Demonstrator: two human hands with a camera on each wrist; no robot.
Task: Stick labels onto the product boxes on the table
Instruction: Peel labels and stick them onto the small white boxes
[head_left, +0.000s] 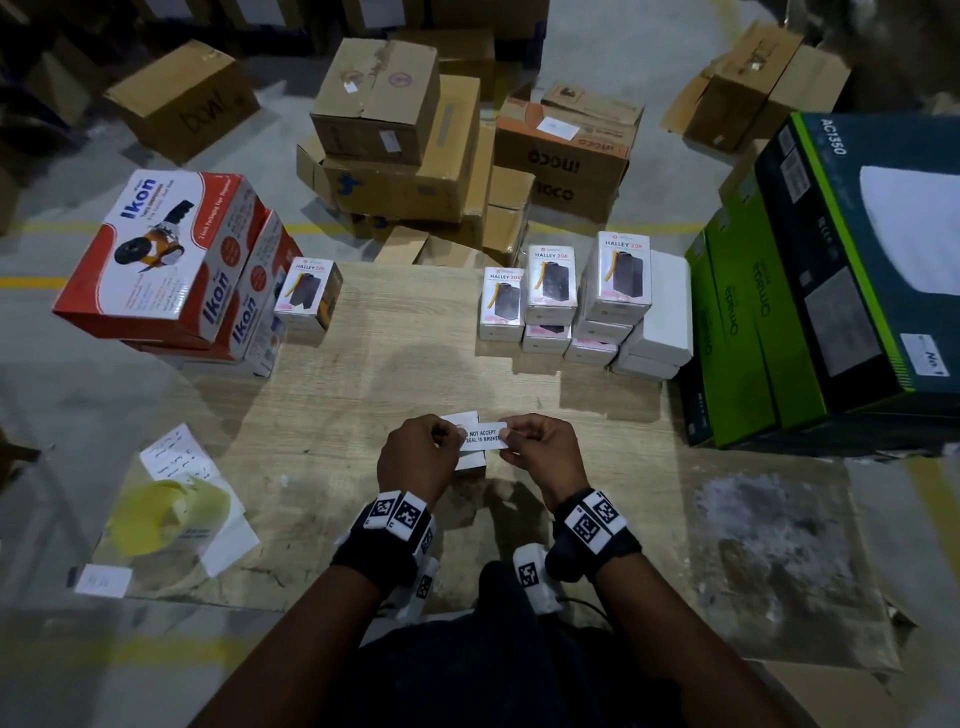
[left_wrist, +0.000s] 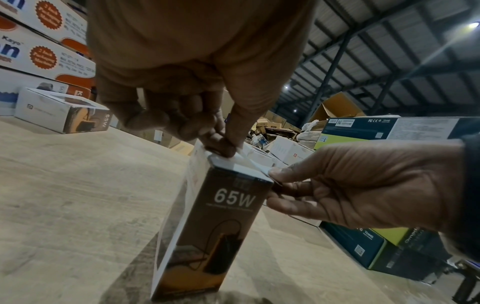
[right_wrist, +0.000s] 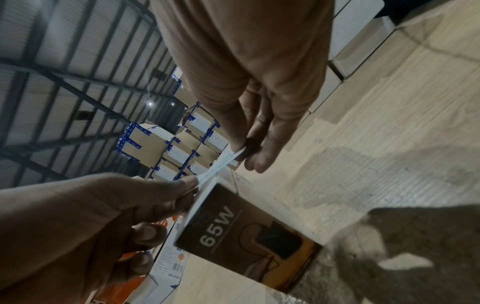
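A white seal label (head_left: 484, 436) printed "DO NOT ACCEPT IF SEAL IS BROKEN" is stretched between my two hands. My left hand (head_left: 457, 434) pinches its left end and my right hand (head_left: 511, 431) pinches its right end. Right under it a product box (head_left: 471, 460) stands upright on the wooden table (head_left: 363, 395). In the left wrist view the box (left_wrist: 221, 226) shows a dark "65W" side, and the label (left_wrist: 249, 162) lies across its white top. The right wrist view shows the label (right_wrist: 221, 166) taut above the box (right_wrist: 246, 236).
Stacked Halley 20K boxes (head_left: 571, 296) stand at the back right, and a single one (head_left: 309, 296) at the back left beside red Ikon cartons (head_left: 166, 260). Green and dark cartons (head_left: 831, 286) line the right edge. Papers and yellow backing (head_left: 171, 509) lie front left.
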